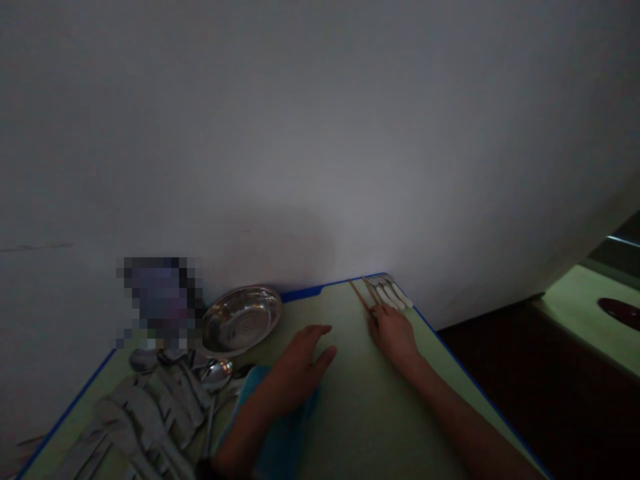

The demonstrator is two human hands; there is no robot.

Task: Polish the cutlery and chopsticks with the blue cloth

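My right hand (394,335) is at the far right of the table, its fingers closed over the near ends of two thin brown chopsticks (361,297). The chopsticks lie side by side, pointing at the wall. Just right of them several forks (391,293) with white handles rest in a row, close to the table's corner. My left hand (306,365) hovers over the middle of the table with thumb and fingers apart, holding nothing. Partly hidden below that wrist is a blue cloth (283,440).
An oval metal bowl (243,323) stands against the wall. Left of my left arm lies a pile of white-handled utensils (145,413), with a large metal spoon (217,373) beside it. A blurred-out device (160,293) leans behind. Blue edging rims the pale green table (370,413).
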